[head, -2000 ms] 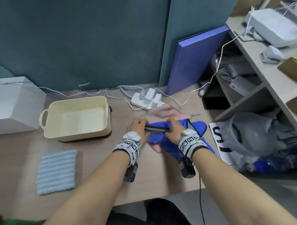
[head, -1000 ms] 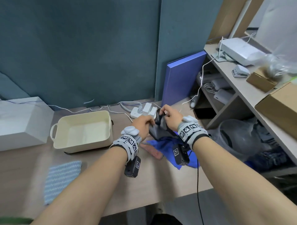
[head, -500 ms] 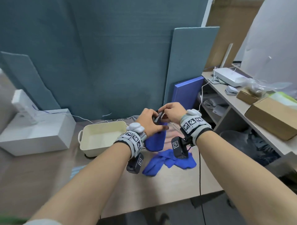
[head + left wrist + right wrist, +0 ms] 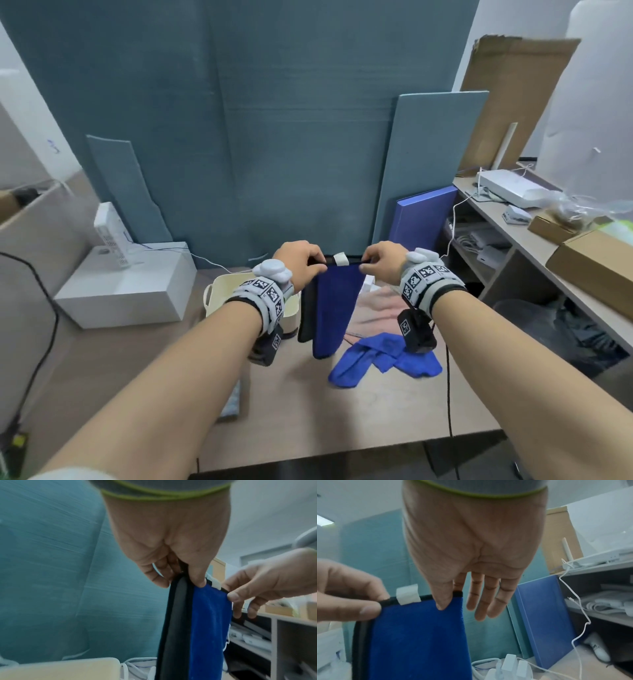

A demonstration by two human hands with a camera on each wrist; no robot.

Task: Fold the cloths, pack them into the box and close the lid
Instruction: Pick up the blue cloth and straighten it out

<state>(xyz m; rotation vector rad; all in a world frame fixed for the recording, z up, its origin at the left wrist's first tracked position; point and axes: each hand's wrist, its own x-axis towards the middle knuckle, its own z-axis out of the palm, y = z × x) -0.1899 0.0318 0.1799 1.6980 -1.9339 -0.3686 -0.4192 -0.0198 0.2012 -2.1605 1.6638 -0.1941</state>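
Observation:
Both hands hold a dark blue cloth [image 4: 334, 311] with black edging and a white tag [image 4: 407, 594] up in the air by its top edge. My left hand [image 4: 318, 265] pinches the left corner and my right hand [image 4: 366, 263] pinches the right corner between thumb and forefinger. The cloth [image 4: 209, 628] hangs straight down, doubled over, above the table. Below it lie a crumpled bright blue cloth [image 4: 380, 359] and a pink cloth [image 4: 373, 311]. The cream box [image 4: 219, 294] stands open behind my left wrist. A pale blue striped cloth [image 4: 233, 401] is mostly hidden under my left forearm.
A white case [image 4: 126, 287] sits at the table's left. A power strip [image 4: 510, 665] with white cables lies behind the cloths. A blue board [image 4: 421, 219] leans on the teal partition. Cluttered shelves [image 4: 548, 240] stand at the right, and a black cable [image 4: 447, 394] hangs off the front edge.
Both hands have raised the dark blue cloth off the table and moved apart along its top edge, so it now hangs stretched between them. The head view has tilted upward.

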